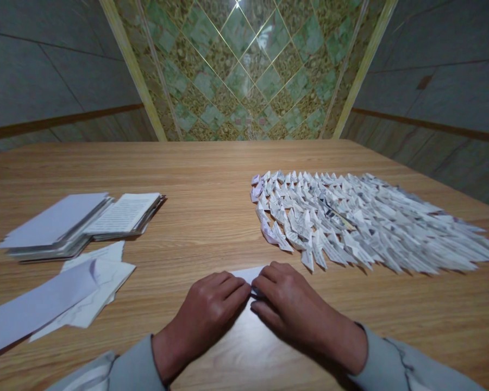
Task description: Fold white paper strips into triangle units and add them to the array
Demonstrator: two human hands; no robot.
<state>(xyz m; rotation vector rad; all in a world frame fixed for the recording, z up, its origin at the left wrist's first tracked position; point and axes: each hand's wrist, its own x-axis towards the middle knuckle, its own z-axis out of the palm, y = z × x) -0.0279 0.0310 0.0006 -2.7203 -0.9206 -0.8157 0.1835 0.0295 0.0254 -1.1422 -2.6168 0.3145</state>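
Note:
A small white sheet of paper (246,273) lies on the table near its front edge, mostly covered by my hands. My left hand (215,298) presses on its left side with the fingers together. From the right, my right hand (283,296) grips the same sheet, thumb below and fingers curled above. The fingertips of both hands almost meet over the middle of the paper. Only its far edge shows between them, so how it is folded I cannot tell.
Rows of small folded paper boats (334,222) cover the table's right side. To the left stand a stack of paper (57,220) and a printed pile (124,214). Loose sheets (44,298) lie nearer me. A tiled wall (240,76) rises behind the wooden table (179,168).

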